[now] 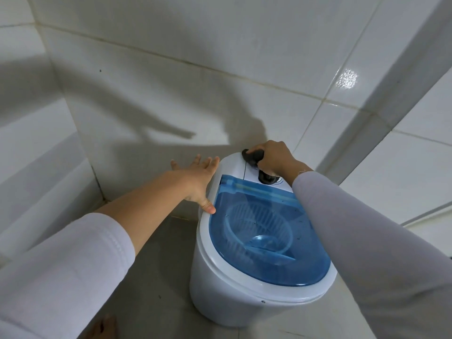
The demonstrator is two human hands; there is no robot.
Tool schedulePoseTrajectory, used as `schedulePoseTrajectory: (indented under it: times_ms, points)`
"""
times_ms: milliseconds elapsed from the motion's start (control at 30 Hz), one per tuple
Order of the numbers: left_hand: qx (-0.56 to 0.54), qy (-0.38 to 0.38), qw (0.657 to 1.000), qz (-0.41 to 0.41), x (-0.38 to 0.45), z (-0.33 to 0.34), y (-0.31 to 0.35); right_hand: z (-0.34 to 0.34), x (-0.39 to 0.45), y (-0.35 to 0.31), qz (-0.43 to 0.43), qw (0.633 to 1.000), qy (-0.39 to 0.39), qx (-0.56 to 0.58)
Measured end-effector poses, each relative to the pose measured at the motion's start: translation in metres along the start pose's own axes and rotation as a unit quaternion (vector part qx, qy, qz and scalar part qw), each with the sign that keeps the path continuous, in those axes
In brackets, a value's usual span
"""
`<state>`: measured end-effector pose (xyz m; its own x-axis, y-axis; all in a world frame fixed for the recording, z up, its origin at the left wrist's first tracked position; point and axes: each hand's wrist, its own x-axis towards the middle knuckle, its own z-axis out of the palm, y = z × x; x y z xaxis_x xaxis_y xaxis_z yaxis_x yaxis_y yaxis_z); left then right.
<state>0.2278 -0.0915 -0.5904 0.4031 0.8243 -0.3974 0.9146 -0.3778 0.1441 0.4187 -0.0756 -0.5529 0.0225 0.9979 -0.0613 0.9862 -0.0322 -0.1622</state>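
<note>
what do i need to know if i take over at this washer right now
Left hand: open, braced against the mini washer at its left rim.
Right hand: grips the far black knob on its panel.
The washer stands on the floor by the tiled wall; blue lid closed, basket inside looks empty.
Done: lid down. Left: finish setting the knob; its mark cannot be read.

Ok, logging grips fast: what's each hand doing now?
Left hand: open, thumb on the washer.
Right hand: gripping the black knob.
</note>
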Motion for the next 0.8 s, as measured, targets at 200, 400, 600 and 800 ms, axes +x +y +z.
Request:
schedulePoseTrajectory:
  times_ms: [200, 400, 600, 800]
  points:
    - [-0.001, 0.005, 1.000, -0.007, -0.003, 0.001, 0.000, 0.010, -0.012, 0.000, -0.051, 0.999, -0.005, 0.017]
    - [0.023, 0.016, 1.000, -0.010, -0.006, -0.002, 0.007, 0.015, -0.027, 0.001, -0.103, 0.995, -0.013, -0.009]
    - [0.027, 0.032, 0.999, -0.013, -0.011, 0.001, 0.008, 0.012, -0.036, 0.000, -0.117, 0.992, -0.036, -0.029]
    - [0.035, 0.049, 0.998, -0.018, -0.017, -0.001, 0.009, -0.022, -0.032, -0.004, -0.094, 0.990, -0.109, -0.002]
